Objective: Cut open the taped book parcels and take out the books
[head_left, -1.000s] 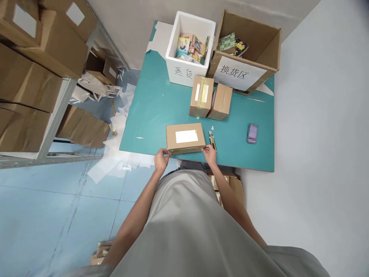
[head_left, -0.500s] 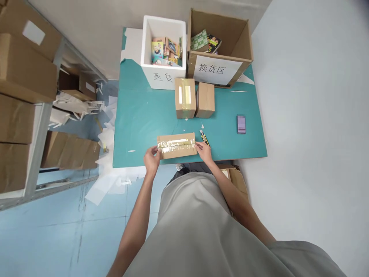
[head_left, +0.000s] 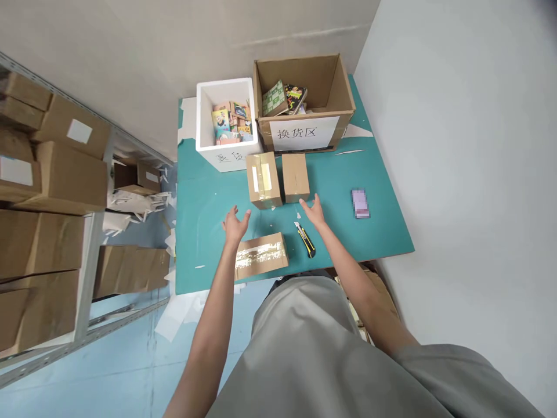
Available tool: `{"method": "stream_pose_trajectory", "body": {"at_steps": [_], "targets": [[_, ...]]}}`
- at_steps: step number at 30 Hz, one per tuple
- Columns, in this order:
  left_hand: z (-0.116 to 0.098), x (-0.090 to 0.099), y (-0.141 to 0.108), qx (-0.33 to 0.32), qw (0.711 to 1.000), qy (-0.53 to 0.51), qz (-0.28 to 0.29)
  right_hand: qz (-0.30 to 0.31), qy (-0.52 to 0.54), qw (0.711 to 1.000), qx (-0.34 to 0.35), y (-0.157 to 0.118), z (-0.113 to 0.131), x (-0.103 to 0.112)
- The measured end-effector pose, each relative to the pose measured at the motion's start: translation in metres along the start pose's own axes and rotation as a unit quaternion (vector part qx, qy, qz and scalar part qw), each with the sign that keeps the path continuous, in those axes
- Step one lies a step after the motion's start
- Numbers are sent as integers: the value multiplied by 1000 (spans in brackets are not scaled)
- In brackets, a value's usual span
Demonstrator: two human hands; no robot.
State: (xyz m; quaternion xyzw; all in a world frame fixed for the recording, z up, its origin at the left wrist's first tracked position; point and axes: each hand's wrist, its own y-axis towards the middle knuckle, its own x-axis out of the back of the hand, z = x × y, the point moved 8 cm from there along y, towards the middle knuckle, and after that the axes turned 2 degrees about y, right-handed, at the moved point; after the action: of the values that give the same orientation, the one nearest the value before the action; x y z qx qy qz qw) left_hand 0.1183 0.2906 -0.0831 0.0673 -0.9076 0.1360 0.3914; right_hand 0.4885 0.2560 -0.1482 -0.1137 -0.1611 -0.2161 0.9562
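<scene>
Fingers spread, my left hand [head_left: 235, 225] is over the table just beyond a long taped cardboard box [head_left: 261, 256] and holds nothing. That box lies near the front edge, partly behind my left forearm. My right hand [head_left: 313, 211], also open and holding nothing, is close to the lower right corner of a small plain carton [head_left: 295, 176]; whether it touches cannot be told. Left of this carton stands a second small carton [head_left: 264, 181] with yellowish tape and white labels. A yellow and black utility knife [head_left: 305, 240] lies between the long box and my right forearm, its blade end pointing away.
At the back of the green table [head_left: 204, 226] stand a white foam box [head_left: 226, 158] and a large open cardboard box [head_left: 343, 125], both holding booklets or small packs. A phone [head_left: 360, 204], blurred out, lies at right. Shelves with cartons [head_left: 73, 177] line the left.
Both hands have let go of the long taped box, opened and moved forward toward the two small cartons. The long box stays near the front edge. The camera view has tilted up.
</scene>
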Motion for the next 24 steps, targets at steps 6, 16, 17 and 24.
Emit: {"method": "stream_pose_trajectory", "body": {"at_steps": [6,16,17,24], "targets": [[-39,-63,60,68,987,-121,87,28,30,997,-60,51,0,-24],[-48,-112,63,79,985,-110,107,63,95,993,-33,63,-30,-11],[-52,-118,66,77,986,-102,111,62,98,993,-37,68,-34,-7],[-76,-151,81,64,985,-94,134,100,83,990,-51,105,-45,1]]}}
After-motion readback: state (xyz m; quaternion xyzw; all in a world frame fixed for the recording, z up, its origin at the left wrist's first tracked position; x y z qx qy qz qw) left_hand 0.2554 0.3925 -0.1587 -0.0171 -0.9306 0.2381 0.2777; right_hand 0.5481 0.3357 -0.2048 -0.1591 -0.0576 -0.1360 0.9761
